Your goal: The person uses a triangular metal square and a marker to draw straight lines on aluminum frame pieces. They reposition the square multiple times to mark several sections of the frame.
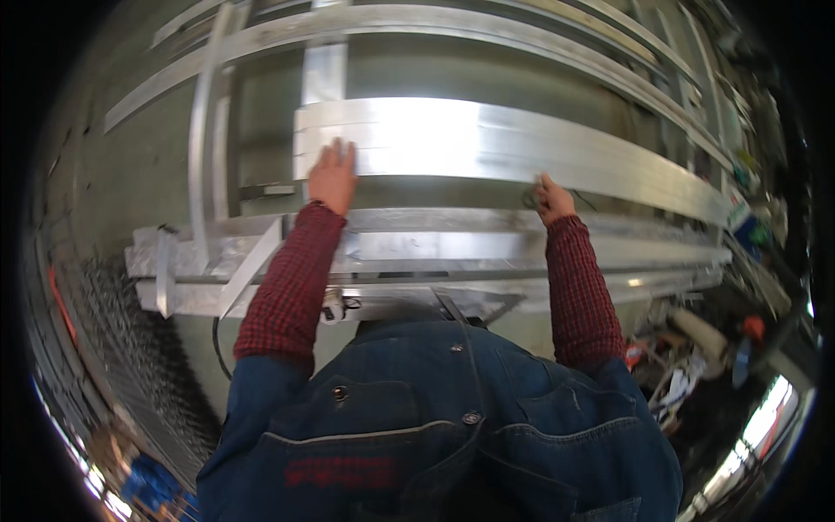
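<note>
A row of long, flat silvery metal bars (522, 148) lies side by side in front of me, running off to the right. My left hand (333, 178) rests its outstretched fingers on the near edge of these bars, close to their left end. By the same near edge, further right, my right hand (554, 200) is closed in a pinch. Something small, dark and thin shows at its fingers, too blurred to name.
Between me and the bars, more long metal profiles (417, 246) run crosswise, with short strips (252, 265) leaning over their left part. Beyond lies another long rail (400, 19). Mixed clutter (687, 348) fills the lower right; a stack of dark rods (143, 348) lies lower left.
</note>
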A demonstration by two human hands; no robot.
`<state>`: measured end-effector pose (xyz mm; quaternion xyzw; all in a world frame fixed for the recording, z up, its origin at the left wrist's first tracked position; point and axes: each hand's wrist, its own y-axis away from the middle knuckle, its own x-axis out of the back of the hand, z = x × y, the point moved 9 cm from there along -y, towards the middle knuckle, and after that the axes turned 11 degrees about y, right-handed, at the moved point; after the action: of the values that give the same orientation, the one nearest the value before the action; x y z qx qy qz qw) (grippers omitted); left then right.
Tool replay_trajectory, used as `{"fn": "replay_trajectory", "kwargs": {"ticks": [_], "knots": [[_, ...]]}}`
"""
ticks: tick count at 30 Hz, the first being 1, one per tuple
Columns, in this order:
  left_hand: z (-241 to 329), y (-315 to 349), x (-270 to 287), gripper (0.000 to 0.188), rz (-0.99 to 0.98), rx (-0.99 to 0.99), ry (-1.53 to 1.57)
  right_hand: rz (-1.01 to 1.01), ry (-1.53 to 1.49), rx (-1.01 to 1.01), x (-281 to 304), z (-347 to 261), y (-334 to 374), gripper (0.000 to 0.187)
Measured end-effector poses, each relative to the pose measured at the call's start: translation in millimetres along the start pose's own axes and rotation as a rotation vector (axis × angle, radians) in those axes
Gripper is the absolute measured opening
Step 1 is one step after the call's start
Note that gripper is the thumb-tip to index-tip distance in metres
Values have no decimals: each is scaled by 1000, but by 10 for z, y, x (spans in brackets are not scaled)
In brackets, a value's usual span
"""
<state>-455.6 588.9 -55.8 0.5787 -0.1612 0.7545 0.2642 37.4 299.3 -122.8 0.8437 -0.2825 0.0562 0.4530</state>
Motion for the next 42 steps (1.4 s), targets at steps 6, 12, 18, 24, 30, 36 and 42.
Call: {"fn": "replay_trajectory", "kwargs": {"ticks": [6, 12, 18, 24, 30, 36, 42], "knots": [[300, 22, 278, 78, 2, -78, 67, 520, 68, 360, 428, -143, 1489, 45], [1598, 303, 93, 74, -232, -305, 467, 557, 419, 62, 263, 1549, 2844, 53], [2486, 829, -186, 101, -471, -458, 299, 288, 177, -217, -675, 2721, 3291, 64], [2486, 929, -261, 105, -468, -432, 173, -133, -259, -295, -1398, 2827, 3146, 48], [3143, 1327, 226, 65, -293, -810, 545, -135, -323, -2, -1272, 2551, 3197, 36], [4399, 2510, 219, 61, -498, -1123, 617, -226, -586, 43, -314, 2587, 3465, 23], [5959, 2992, -155, 51, -344, -1177, 557, -160, -785, 59, 1291, 2932, 3550, 21]]}}
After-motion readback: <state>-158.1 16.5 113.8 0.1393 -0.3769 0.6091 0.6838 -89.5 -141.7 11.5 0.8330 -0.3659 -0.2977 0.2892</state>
